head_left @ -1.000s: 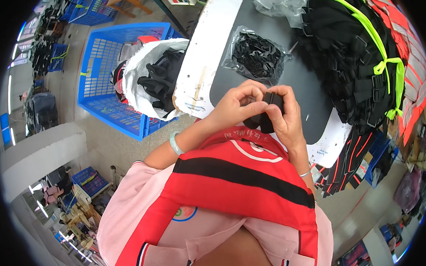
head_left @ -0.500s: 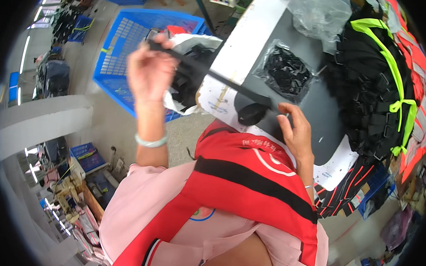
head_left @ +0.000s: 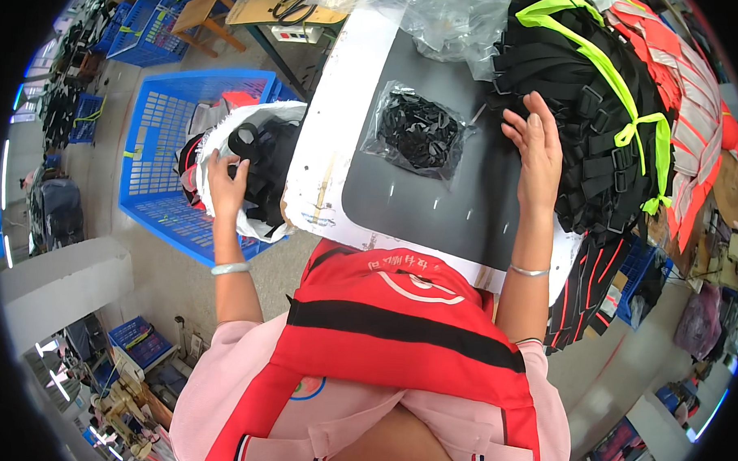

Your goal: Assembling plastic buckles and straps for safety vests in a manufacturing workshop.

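Note:
My left hand point(head_left: 227, 186) is over the edge of a white sack point(head_left: 219, 144), its thumb and fingers apart. Just beyond the fingertips, a curled black webbing strap point(head_left: 244, 140) rests at the top of the sack, above more black straps point(head_left: 272, 166). My right hand point(head_left: 537, 159) is raised over the table's right side, fingers stretched out, holding nothing. Beside it lies a large heap of black straps with buckles point(head_left: 588, 128), tied with a neon yellow band point(head_left: 583, 39). A clear plastic bag of small black pieces point(head_left: 421, 133) lies on the dark tabletop point(head_left: 402, 207).
A blue plastic crate point(head_left: 157, 134) stands left of the table with the sack in it. Crumpled clear plastic point(head_left: 457, 26) covers the table's far end. Orange and grey fabric pieces point(head_left: 658, 102) are stacked at the far right. A wooden stool point(head_left: 204, 17) stands at the back left.
My left hand has moved down to the sack, and the black strap that stretched between my hands is off the table. My right hand has moved away from the near edge toward the strap heap.

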A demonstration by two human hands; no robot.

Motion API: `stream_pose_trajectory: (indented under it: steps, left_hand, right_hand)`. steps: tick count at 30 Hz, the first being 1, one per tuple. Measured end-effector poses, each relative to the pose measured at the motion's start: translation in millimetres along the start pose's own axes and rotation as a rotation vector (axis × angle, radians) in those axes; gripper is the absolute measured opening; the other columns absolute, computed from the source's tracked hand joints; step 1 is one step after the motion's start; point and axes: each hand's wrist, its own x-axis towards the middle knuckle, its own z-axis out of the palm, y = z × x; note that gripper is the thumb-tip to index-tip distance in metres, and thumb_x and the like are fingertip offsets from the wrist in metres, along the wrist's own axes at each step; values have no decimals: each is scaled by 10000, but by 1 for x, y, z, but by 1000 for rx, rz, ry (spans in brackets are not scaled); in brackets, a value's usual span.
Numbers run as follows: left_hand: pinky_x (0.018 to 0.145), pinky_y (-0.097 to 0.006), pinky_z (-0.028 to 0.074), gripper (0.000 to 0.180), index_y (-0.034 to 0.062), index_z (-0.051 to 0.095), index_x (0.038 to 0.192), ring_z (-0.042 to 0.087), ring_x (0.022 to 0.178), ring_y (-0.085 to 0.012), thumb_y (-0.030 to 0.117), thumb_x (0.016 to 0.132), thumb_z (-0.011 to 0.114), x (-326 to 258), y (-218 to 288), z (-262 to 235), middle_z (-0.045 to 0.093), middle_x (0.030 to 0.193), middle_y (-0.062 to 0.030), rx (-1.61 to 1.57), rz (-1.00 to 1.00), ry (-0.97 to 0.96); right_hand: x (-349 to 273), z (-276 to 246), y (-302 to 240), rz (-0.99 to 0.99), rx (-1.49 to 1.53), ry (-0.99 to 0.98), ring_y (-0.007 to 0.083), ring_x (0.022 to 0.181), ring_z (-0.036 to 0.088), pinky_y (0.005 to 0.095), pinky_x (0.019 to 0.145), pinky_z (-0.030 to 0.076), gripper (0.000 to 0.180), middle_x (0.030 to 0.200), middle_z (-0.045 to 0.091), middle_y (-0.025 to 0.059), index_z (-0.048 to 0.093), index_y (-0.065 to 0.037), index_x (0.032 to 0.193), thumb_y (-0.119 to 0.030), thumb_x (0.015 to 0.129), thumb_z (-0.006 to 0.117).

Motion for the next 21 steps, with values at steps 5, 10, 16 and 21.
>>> stream_pose_trajectory:
  steps: [5,10,16,21]
  left_hand:
    - [931,-376,421,122,44,665,889,560,1064,-323,127,800,665,16,110,15,591,1134,-176,-277,147,80]
    - [762,-276,479,111,42,663,921,622,865,-191,96,824,657,21,204,36,644,979,-83,-756,245,-201]
    - [766,-240,503,323,9,564,1187,611,866,-98,116,887,616,-4,291,48,640,1019,-53,-1360,-116,-794]
    - [599,-212,458,127,16,598,952,590,712,-67,95,863,643,-34,296,46,614,824,-8,-1257,100,-703]
  right_hand:
    - [46,4,10,-43,-145,-25,170,1012,588,279,836,494,448,1278,509,128,428,29,1331,-234,972,474]
    - [47,9,15,11,-158,-38,139,940,587,260,812,468,412,1123,610,106,482,27,1293,-234,975,461]
    - [-47,21,11,150,-97,-289,75,836,542,222,782,434,354,958,653,67,560,20,1219,-225,977,476]
    - [-74,18,21,265,443,39,169,959,579,284,835,466,313,1117,599,128,485,-24,1224,-209,973,484]
